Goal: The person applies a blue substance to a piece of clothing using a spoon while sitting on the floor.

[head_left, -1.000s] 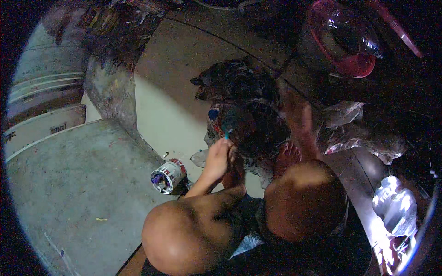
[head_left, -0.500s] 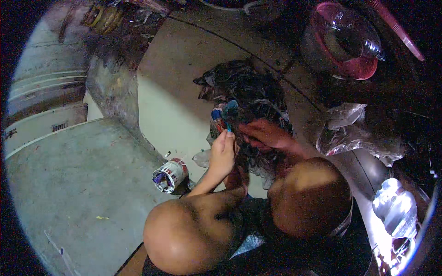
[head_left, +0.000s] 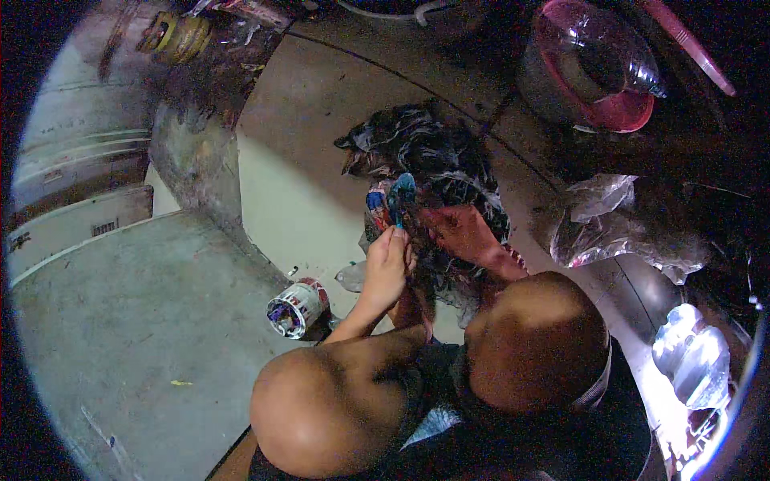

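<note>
The handling looks under way, with no finished result in sight: the small teal spoon-shaped tool with a rounded head (head_left: 403,188) is in hand, and the crumpled, glossy black plastic bag (head_left: 417,143) lies loosely bunched beneath it. How much is left cannot be told.

The bag sits on the pale, smooth floor (head_left: 293,196), right of the floor's left edge and near its dark joint line. The tool's head points away from the body, beside a blue-and-red printed wrapper (head_left: 377,200); its bowl looks dark and dull.

The left hand (head_left: 387,263) has its fingers clamped on the tool's handle. The right hand (head_left: 473,234) reaches over the bag; shadow hides whether its fingers grip anything.
</note>
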Demonstrator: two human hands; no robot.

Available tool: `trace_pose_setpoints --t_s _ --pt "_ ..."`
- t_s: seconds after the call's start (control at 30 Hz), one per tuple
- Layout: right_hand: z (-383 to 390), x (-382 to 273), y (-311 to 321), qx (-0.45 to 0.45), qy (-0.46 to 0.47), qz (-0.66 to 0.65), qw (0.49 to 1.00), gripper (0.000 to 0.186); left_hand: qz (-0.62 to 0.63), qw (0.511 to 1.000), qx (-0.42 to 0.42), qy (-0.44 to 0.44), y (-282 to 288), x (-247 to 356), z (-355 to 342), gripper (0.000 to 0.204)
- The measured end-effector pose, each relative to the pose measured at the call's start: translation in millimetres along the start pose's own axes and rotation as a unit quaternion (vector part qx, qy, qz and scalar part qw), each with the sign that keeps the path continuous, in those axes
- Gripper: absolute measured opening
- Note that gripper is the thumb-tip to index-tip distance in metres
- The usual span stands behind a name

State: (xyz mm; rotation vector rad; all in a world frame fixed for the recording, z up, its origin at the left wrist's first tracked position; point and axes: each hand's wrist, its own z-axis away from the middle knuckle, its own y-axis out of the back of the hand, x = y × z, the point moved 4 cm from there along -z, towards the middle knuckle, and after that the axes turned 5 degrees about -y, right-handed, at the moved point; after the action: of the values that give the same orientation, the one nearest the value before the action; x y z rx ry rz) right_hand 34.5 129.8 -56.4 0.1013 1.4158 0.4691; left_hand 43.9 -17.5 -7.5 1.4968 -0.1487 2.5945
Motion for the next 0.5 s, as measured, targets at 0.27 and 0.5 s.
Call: trace_pose_setpoints --t_s 0.27,0.5 --pt "-1.0 -6.0 6.1 0.01 -0.153 -0.048 0.987 0.016 -0.005 1.0 -0.009 -0.003 6.0 -12.0 -3.1 0.026" --pt "3.4 22.7 26.2 0.132 -0.073 0.036 0.988 0.019 0.011 0.999 -0.006 0.037 -3.2 -24.7 -2.5 0.026"
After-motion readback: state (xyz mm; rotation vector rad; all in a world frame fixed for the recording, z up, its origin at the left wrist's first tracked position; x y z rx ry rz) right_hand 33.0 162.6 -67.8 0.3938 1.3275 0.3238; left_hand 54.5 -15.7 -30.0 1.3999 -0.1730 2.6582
